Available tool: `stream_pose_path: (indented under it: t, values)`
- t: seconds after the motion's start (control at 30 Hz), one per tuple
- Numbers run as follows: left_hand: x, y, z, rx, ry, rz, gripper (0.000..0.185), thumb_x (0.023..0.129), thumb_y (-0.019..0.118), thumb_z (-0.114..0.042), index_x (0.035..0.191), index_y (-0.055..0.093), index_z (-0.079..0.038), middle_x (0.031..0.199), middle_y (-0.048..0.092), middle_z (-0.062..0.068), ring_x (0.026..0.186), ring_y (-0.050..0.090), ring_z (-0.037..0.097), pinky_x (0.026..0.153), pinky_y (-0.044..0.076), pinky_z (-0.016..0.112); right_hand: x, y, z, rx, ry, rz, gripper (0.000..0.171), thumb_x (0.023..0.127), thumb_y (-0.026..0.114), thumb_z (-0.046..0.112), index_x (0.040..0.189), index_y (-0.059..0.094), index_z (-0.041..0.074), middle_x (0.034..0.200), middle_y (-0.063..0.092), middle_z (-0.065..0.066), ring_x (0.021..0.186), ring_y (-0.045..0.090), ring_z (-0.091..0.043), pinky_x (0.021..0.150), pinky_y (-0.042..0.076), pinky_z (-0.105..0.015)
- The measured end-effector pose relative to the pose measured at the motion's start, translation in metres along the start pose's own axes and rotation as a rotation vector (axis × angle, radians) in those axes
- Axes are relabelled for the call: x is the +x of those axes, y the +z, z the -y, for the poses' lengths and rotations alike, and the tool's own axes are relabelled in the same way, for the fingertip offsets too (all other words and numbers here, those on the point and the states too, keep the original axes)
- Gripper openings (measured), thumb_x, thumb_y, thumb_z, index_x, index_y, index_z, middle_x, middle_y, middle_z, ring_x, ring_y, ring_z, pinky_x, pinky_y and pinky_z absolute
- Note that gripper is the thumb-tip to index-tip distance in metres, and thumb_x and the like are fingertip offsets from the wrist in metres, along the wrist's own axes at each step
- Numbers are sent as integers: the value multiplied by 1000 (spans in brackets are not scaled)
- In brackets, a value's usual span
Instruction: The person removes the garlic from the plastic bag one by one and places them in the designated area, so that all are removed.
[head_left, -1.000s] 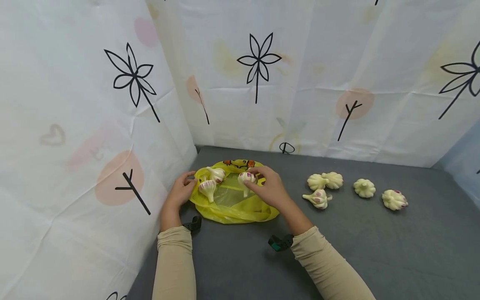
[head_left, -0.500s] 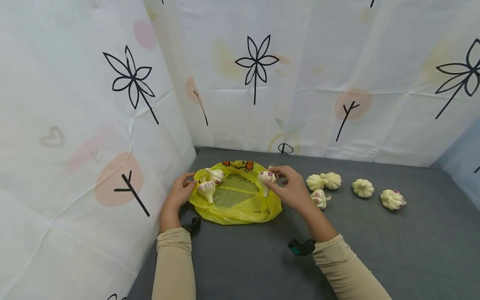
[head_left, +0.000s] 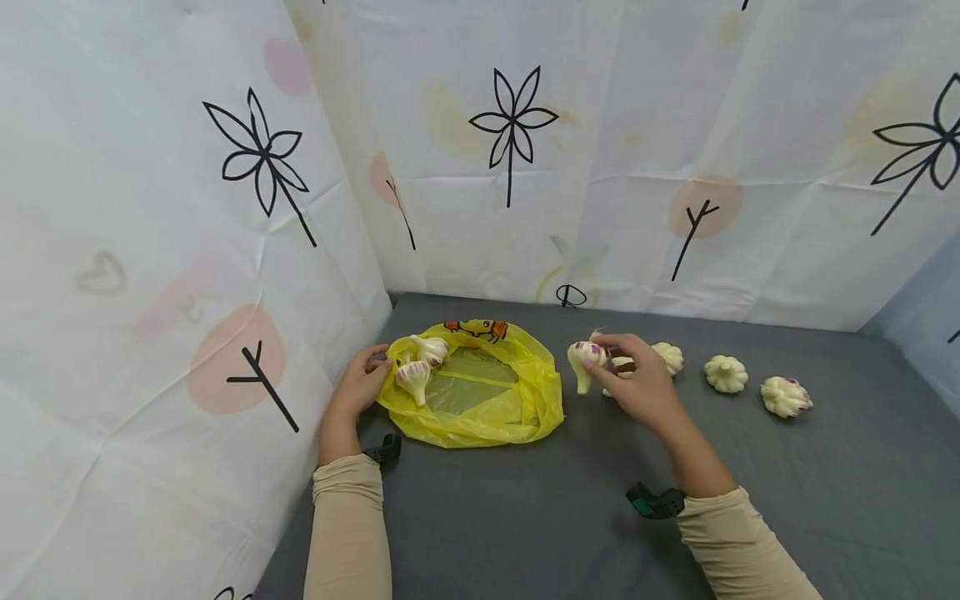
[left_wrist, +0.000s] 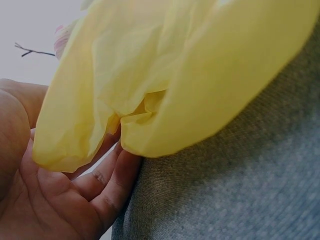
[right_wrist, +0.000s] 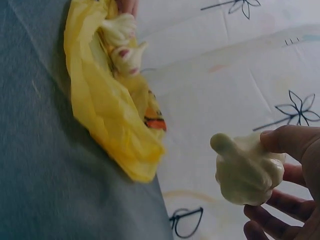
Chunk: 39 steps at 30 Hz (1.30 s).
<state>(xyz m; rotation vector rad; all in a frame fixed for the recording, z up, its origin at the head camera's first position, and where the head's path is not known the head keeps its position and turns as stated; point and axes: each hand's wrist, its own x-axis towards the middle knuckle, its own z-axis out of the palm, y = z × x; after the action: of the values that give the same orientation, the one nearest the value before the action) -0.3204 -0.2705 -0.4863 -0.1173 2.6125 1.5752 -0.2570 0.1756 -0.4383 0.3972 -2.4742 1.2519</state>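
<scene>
My right hand pinches a garlic bulb between thumb and fingers, raised just right of the yellow plastic bag. Its stem points down in the head view; the right wrist view shows the same garlic bulb up close. With my left hand I hold the bag's left side, and the left wrist view has the fingers under the yellow plastic. Two garlic bulbs, one in front and one behind, lie at the bag's left side. The bag's mouth spreads open.
To the right on the grey table lie more bulbs: a pale garlic bulb, a purple-tinged garlic bulb, and another garlic bulb beside others partly hidden by my right hand. A patterned white cloth walls the back and left.
My right hand has carried its garlic bulb rightward, from over the bag to beyond its right edge, near the loose bulbs. The left hand stays at the bag's left side.
</scene>
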Motion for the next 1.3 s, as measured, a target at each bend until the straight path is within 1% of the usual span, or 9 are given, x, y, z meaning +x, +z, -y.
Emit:
stream_pose_path:
  t: [0.1, 0.17, 0.27, 0.37, 0.47, 0.7, 0.8, 1.17, 1.3]
  values:
    - [-1, 0, 0, 1, 2, -3, 49, 104, 48, -33, 150, 38, -19, 140, 52, 16, 129, 50, 34, 105, 41, 50, -3, -12, -8, -21, 8, -29, 41, 92, 70, 28, 129, 63, 11, 127, 60, -9, 109, 60, -27, 84, 52, -49]
    - [-1, -1, 0, 3, 4, -5, 49, 104, 48, -33, 151, 38, -19, 140, 52, 16, 129, 50, 34, 104, 41, 50, -6, -19, -14, -34, 14, -46, 40, 93, 69, 28, 129, 64, 12, 127, 60, -8, 108, 60, -25, 84, 53, -41]
    - [-1, -1, 0, 10, 5, -4, 50, 104, 47, -33, 151, 37, -19, 141, 52, 17, 129, 50, 34, 104, 41, 50, -9, -29, -20, -49, 21, -64, 38, 93, 70, 28, 128, 64, 13, 126, 61, -7, 105, 59, -15, 80, 53, -26]
    - [-1, -1, 0, 11, 0, 0, 50, 104, 47, -33, 151, 38, -19, 141, 52, 17, 129, 50, 34, 105, 41, 49, -14, -38, -26, -52, 29, -78, 38, 92, 70, 27, 128, 65, 14, 127, 61, -7, 104, 56, -2, 78, 50, -17]
    - [0, -1, 1, 11, -5, 0, 50, 104, 47, -34, 151, 38, -20, 141, 52, 16, 130, 50, 33, 105, 41, 49, -20, -46, -30, -50, 36, -86, 39, 93, 70, 27, 129, 64, 14, 129, 60, -8, 104, 52, 6, 80, 49, -17]
    - [1, -1, 0, 20, 4, -2, 49, 104, 47, -33, 151, 38, -20, 141, 52, 16, 129, 50, 33, 105, 41, 49, -35, -62, -46, -77, 92, -175, 40, 91, 72, 25, 127, 65, 11, 126, 60, -11, 100, 50, 13, 78, 45, -8]
    - [2, -1, 0, 21, 6, 1, 49, 104, 47, -32, 151, 38, -19, 141, 52, 17, 129, 50, 33, 104, 41, 49, -41, -69, -53, -107, 125, -200, 41, 91, 72, 27, 127, 65, 11, 126, 60, -13, 99, 48, 15, 77, 44, -9]
    - [1, -1, 1, 17, -5, 7, 50, 104, 47, -33, 151, 37, -20, 141, 52, 16, 130, 49, 34, 106, 40, 50, -60, -93, -68, -177, 248, -218, 47, 91, 71, 35, 130, 63, 10, 122, 57, -6, 94, 44, 19, 72, 40, -6]
    - [0, -1, 1, 12, -12, 6, 51, 104, 47, -34, 152, 36, -20, 142, 51, 16, 131, 48, 34, 107, 40, 50, -66, -100, -74, -191, 266, -223, 47, 90, 71, 35, 127, 64, 6, 123, 57, -11, 91, 44, 20, 69, 40, -6]
